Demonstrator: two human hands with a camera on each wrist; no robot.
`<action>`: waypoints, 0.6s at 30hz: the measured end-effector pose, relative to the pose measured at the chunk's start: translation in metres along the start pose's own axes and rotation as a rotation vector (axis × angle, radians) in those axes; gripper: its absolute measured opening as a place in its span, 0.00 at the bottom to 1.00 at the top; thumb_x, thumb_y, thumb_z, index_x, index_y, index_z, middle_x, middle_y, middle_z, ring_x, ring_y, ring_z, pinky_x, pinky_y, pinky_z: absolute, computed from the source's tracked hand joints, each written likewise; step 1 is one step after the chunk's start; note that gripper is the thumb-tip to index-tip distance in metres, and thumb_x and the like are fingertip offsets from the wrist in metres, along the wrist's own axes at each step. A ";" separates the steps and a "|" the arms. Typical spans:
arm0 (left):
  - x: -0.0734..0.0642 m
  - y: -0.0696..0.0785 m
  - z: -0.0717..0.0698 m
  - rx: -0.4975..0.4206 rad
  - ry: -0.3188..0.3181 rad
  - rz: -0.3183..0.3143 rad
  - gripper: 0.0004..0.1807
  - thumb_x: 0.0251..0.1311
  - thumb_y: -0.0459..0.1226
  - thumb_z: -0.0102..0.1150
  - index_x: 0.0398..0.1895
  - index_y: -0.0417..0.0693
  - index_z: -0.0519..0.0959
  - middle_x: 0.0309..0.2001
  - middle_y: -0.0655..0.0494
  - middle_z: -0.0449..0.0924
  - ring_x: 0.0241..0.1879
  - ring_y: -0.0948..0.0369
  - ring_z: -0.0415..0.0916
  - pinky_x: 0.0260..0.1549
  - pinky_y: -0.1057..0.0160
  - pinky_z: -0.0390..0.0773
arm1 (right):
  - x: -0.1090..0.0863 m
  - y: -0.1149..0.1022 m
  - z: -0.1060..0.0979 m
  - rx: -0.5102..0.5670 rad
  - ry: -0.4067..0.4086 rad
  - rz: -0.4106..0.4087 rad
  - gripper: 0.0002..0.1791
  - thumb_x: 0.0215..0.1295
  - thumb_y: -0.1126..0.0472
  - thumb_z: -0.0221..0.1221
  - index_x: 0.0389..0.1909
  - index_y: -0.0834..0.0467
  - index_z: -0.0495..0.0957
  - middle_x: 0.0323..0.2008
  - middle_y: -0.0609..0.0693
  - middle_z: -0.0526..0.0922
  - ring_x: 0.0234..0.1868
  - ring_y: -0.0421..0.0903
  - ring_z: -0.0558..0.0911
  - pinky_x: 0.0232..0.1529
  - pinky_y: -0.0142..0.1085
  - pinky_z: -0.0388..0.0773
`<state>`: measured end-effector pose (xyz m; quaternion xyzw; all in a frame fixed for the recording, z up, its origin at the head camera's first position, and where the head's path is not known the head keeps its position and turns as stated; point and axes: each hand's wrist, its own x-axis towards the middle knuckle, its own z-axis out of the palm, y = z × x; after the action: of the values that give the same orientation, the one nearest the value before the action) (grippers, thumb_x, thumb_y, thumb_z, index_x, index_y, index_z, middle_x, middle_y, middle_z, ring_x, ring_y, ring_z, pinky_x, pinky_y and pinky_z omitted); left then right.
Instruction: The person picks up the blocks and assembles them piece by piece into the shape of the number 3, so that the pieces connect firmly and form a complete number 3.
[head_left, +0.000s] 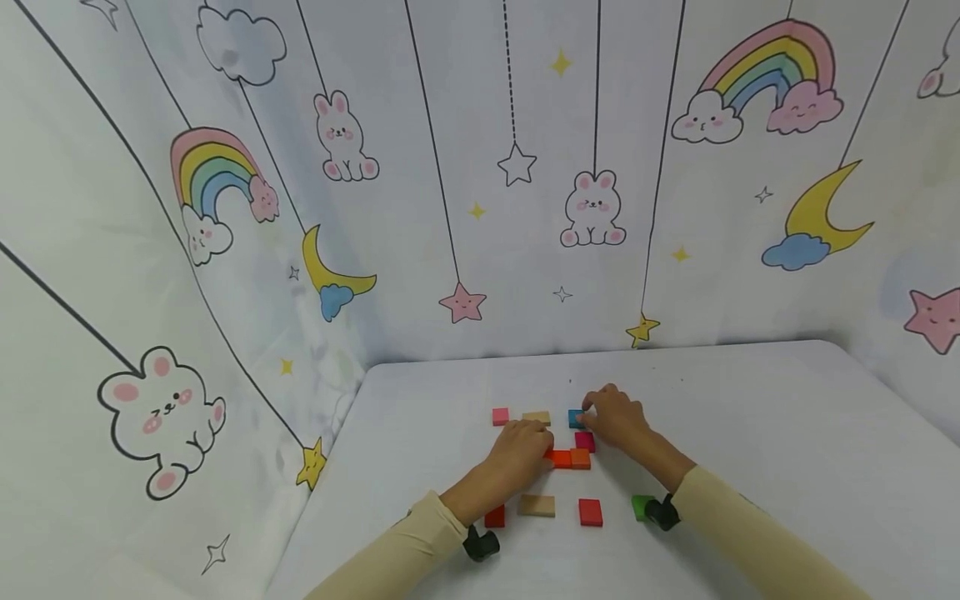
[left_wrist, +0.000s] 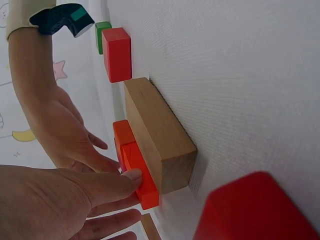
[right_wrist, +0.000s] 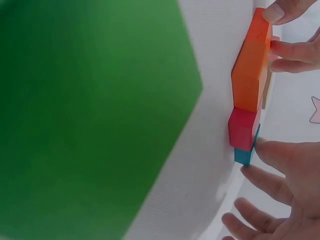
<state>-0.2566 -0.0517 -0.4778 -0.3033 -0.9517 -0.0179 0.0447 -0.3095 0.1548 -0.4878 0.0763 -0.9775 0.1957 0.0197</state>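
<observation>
My left hand pinches a red-orange block between thumb and fingers; the thumb lies on its near side in the left wrist view. Against that block's right end stands an orange block. A crimson block sits just behind the orange one. Farther back, my right hand has thumb and index finger on opposite sides of a blue block, its other fingers spread apart in the right wrist view. Part of the blue block is hidden behind the crimson block and fingers there.
In front lie a red block, a wooden block, another red block and a green block. A pink block and second wooden block lie behind. A patterned curtain borders the white table.
</observation>
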 end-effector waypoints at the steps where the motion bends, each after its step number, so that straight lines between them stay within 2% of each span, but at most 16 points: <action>1: 0.000 0.000 0.000 0.002 0.000 0.000 0.13 0.64 0.48 0.74 0.46 0.52 0.88 0.46 0.59 0.87 0.53 0.60 0.80 0.56 0.62 0.78 | 0.000 0.000 0.001 0.002 -0.002 0.006 0.14 0.68 0.55 0.70 0.47 0.60 0.86 0.51 0.65 0.81 0.50 0.60 0.82 0.52 0.64 0.80; 8: 0.000 0.000 0.001 0.009 -0.001 -0.001 0.13 0.64 0.48 0.74 0.46 0.53 0.88 0.47 0.59 0.86 0.54 0.60 0.80 0.57 0.61 0.78 | 0.001 0.001 0.002 0.010 -0.006 0.002 0.14 0.68 0.55 0.70 0.47 0.60 0.86 0.49 0.65 0.81 0.49 0.60 0.82 0.51 0.65 0.80; 18: 0.000 0.001 0.000 0.018 -0.002 0.001 0.13 0.65 0.48 0.73 0.46 0.52 0.88 0.48 0.59 0.87 0.54 0.60 0.80 0.55 0.62 0.78 | 0.000 0.000 -0.001 0.027 -0.032 0.029 0.15 0.68 0.55 0.70 0.47 0.61 0.86 0.49 0.66 0.80 0.47 0.59 0.81 0.49 0.62 0.82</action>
<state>-0.2565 -0.0512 -0.4773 -0.3031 -0.9518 -0.0088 0.0465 -0.3092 0.1550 -0.4866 0.0655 -0.9760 0.2078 0.0004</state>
